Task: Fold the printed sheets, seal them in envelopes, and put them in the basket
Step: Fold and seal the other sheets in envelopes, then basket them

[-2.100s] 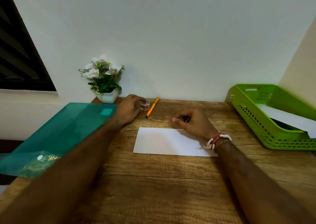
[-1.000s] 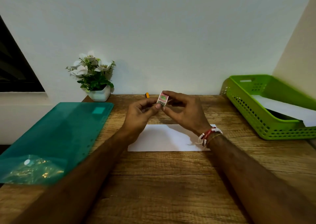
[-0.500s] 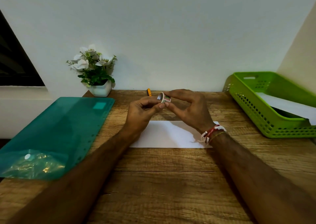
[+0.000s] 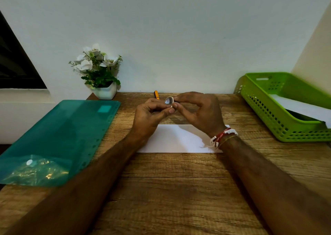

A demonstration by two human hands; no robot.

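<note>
Pinching a small tape roll (image 4: 169,101) between them, the left hand (image 4: 150,116) and right hand (image 4: 200,111) hover near the table's (image 4: 170,190) back edge. Beneath lies the white envelope (image 4: 172,141), long axis left-right. The green basket (image 4: 265,113) sits at the right edge.

1. I see a flat white paper envelope (image 4: 175,139) lying on the brown wooden tabletop (image 4: 170,190), with both hands held just above its far edge.
2. The left hand (image 4: 149,117) and right hand (image 4: 200,112) pinch a small clear tape roll (image 4: 169,101) between thumbs and fingers.
3. A perforated green plastic basket (image 4: 268,113) sits at the right, holding white paper (image 4: 300,107).
4. At the left lies a translucent teal plastic folder (image 4: 59,136).
5. Near the wall are an orange pen (image 4: 156,94) and a white-potted flowering plant (image 4: 100,71).
</note>
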